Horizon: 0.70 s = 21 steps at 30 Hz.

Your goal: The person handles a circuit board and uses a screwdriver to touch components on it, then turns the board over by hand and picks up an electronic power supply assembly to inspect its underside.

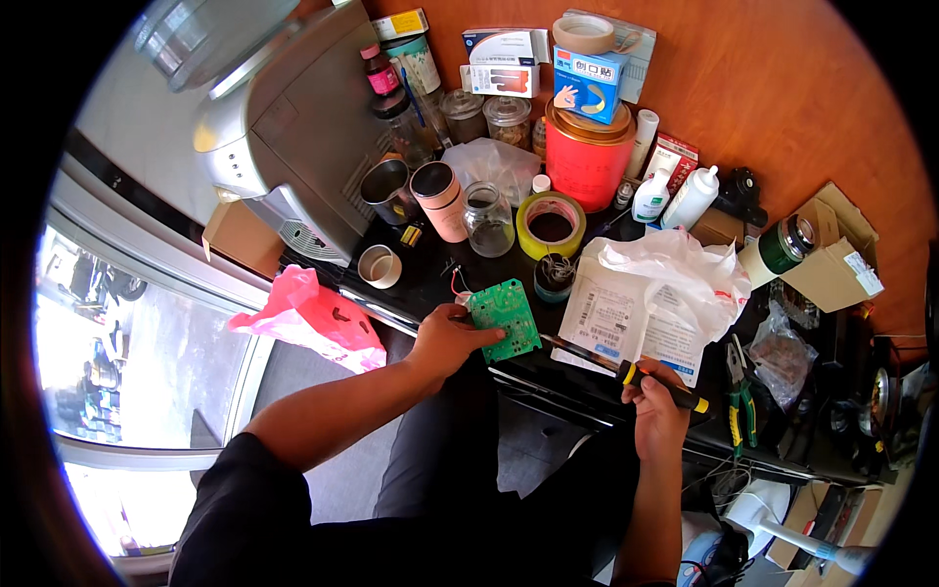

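Two bare hands meet at the near edge of a dark tabletop (523, 386), around a green circuit board (511, 305); take that board as the centre of the clock. At four o'clock, the right hand (657, 406) wraps its fingers about the handle of a black-and-yellow tool (675, 389), whose slim shaft points back to the board's right edge; whether the tip touches, I cannot tell. At eight o'clock, the left hand (445, 344) pinches the board's edge, thumb on the upper face. Green-handled pliers (740, 403) lie between three and four. A pink plastic bag (318, 323) sits at nine and a small cup (380, 266) at ten. Farther off, a glass jar (488, 230) stands near twelve, a yellow tape roll (526, 235) at one, a red tin (590, 161) beyond it, and a coffee machine (308, 137) between ten and eleven.
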Available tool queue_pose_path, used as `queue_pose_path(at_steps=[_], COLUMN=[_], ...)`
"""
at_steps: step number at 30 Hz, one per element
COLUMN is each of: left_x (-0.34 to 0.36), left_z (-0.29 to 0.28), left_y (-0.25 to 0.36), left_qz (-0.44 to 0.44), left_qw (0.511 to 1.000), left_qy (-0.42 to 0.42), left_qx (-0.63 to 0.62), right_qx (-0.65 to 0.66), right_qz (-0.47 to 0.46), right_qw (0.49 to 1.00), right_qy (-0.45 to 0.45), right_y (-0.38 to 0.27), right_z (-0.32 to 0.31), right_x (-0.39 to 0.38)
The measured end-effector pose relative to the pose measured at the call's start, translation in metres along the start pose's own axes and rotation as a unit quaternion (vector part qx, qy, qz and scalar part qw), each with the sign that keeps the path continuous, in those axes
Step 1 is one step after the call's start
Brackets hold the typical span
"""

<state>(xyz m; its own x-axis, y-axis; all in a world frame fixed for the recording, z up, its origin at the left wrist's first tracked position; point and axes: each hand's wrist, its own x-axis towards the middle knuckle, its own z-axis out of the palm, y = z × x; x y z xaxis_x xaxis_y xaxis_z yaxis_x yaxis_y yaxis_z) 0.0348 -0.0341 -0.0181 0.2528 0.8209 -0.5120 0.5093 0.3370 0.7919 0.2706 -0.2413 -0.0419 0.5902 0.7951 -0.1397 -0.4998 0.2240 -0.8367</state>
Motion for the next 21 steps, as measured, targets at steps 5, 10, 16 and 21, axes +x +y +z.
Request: queue_pose_path(at_steps=[5,10,16,21], left_x=[-0.003,0.016,0.015,0.009], left_z=[0.012,0.010,0.012,0.011], left_y=[0.009,0.003,0.013,0.007], left_qz=[-0.027,-0.059,-0.103,-0.087], left_qw=[0.996,0.997,0.993,0.975], left_qy=[0.042,-0.025,-0.060,-0.121], left_qx=[0.067,0.037,-0.015,-0.162], right_qx=[0.018,0.035,0.049,0.063], right_qz=[-0.001,0.001,-0.006,-0.007], right_qw=[1.000,0.999,0.998,0.998], right_qy=[-0.003,-0.019,-0.026,-0.021], right_y=[0.001,0.003,-0.002,-0.004], right_z=[-0.005,-0.007,-0.008,-0.010], right_x=[0.000,0.000,-0.001,-0.003])
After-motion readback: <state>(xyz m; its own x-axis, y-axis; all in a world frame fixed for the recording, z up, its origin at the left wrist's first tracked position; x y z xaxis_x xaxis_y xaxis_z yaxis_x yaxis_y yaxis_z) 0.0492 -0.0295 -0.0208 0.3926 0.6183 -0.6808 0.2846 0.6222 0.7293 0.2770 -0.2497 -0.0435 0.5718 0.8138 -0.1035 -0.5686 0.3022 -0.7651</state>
